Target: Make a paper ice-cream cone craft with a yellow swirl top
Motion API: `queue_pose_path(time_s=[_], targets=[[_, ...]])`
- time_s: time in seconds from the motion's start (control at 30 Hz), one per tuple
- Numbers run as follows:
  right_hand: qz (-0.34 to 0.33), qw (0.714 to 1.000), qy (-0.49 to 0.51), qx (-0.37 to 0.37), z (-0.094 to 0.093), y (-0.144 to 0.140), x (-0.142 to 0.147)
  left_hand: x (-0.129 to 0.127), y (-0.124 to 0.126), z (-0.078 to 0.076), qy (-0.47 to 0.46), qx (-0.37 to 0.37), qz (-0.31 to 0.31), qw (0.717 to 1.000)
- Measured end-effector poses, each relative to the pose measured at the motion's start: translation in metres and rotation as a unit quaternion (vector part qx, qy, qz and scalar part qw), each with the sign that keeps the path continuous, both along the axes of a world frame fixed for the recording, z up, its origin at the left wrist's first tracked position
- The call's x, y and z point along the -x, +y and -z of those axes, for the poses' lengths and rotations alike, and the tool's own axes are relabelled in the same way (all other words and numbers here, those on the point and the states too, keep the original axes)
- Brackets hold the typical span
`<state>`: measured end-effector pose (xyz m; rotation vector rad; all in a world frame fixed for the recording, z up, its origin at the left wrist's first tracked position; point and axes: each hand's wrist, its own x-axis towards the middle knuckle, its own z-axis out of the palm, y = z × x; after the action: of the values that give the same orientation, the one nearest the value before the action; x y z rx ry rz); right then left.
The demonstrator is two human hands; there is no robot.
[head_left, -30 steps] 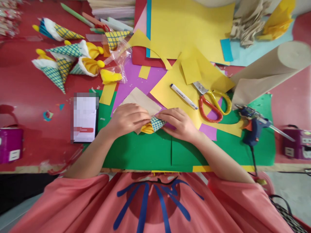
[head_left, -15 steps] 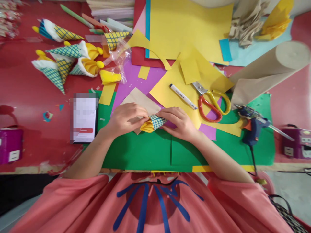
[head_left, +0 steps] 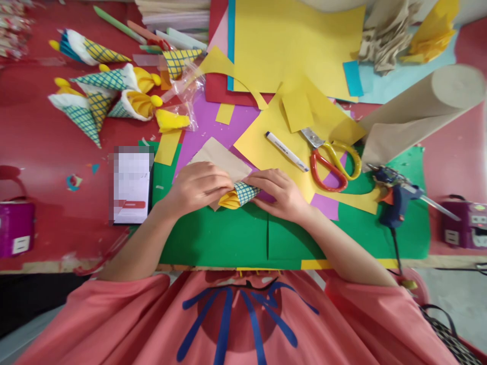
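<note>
A small paper cone (head_left: 246, 193) with a blue-green lattice pattern and yellow folded paper (head_left: 229, 199) at its wide end lies sideways between my hands. My left hand (head_left: 201, 186) pinches the yellow end with thumb and fingers. The narrow end is covered by my right hand (head_left: 279, 191), whose fingers and thumb close around it. Just behind them, a beige paper sheet (head_left: 216, 154) lies on purple and green sheets. To the right rest a white marker (head_left: 286, 151) and large scissors (head_left: 327, 170) with red and yellow handles.
Several finished-looking cones (head_left: 95, 50) lie at the upper left, near a phone (head_left: 132, 187). A hot glue gun (head_left: 397, 203) with a cord sits at the right, before a beige paper roll (head_left: 422, 111). Yellow sheets (head_left: 297, 45) are stacked at the back.
Both hands and the cone stay almost in place. The cone has shifted very slightly to the left, with the same grip.
</note>
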<state>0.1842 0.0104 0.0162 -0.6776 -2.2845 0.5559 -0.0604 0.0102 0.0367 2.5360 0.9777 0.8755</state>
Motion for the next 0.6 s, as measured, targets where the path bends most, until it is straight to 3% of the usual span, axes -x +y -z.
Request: queue_pose_path(time_s=[0.27,0.6], targets=[[-0.012,1.000,0.004,0.008,0.0001,-0.0005,-0.0002,-0.0034,0.0021,-0.0024,0.044,0.031,-0.013,0.998],[-0.011,1.000,-0.015,0.013,0.0028,-0.0002,-0.0004,0.0020,0.0012,0.0032,0.030,0.035,-0.008,0.999]])
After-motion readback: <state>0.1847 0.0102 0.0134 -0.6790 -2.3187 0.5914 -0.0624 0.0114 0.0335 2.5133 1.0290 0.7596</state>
